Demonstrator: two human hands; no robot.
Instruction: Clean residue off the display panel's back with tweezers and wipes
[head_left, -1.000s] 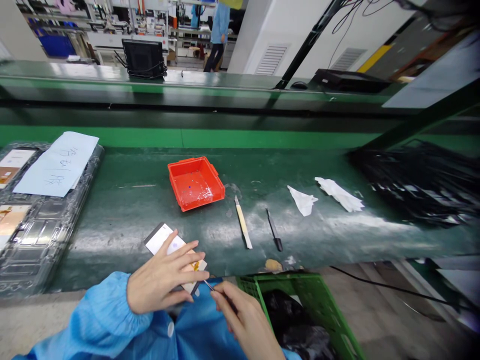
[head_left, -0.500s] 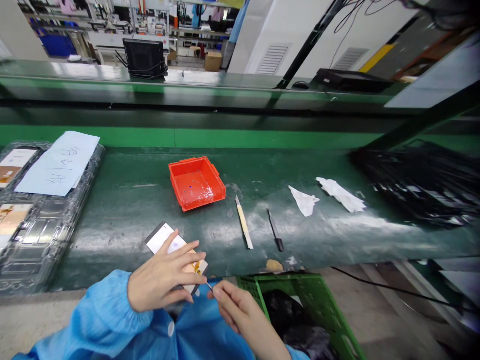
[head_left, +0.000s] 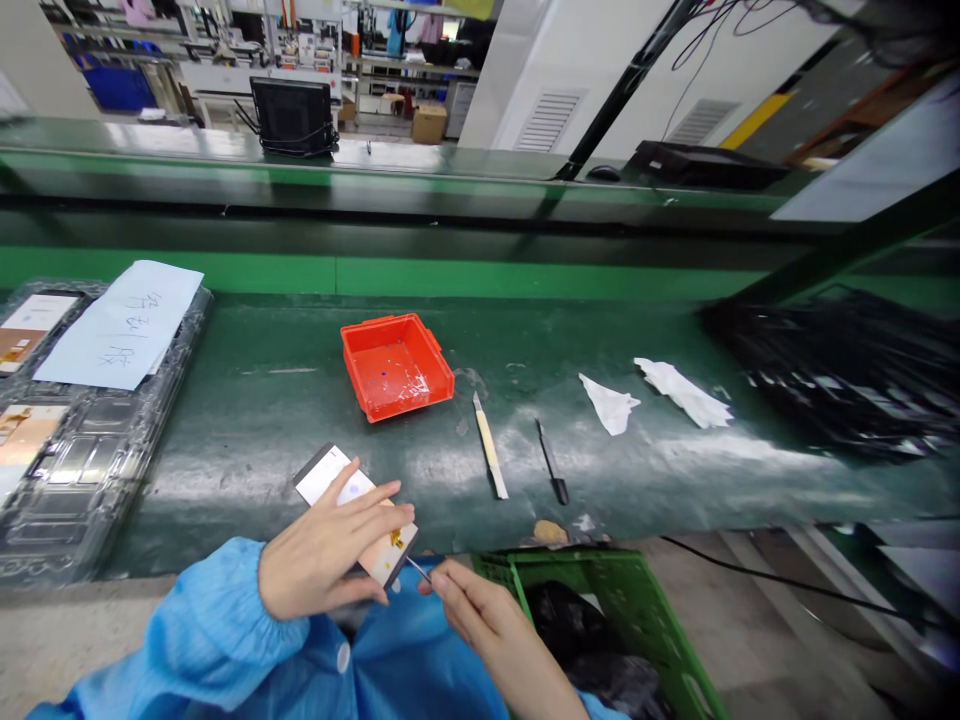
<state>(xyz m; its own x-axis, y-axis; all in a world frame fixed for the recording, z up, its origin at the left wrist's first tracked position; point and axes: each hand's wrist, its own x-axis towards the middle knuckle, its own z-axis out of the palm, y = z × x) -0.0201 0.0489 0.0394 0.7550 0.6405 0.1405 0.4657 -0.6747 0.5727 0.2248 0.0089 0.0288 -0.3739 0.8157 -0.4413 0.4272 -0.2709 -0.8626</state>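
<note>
Left hand lies on flat white-and-tan rectangular panel. Its fingers are spread long over the top and the thumb is curled at the near edge, gripping it at the front lip of the green worktop, nearer than and slightly left of the orange-red plastic bin. Right hand is pinched narrow on a thin metal pick, tip touching the panel's near right corner. Green plastic crate sits below, near-right of bin. Cream-handled blade and slim black tool lie just right of bin, crumpled white wipes further right. Clear blister trays are well left of bin.
</note>
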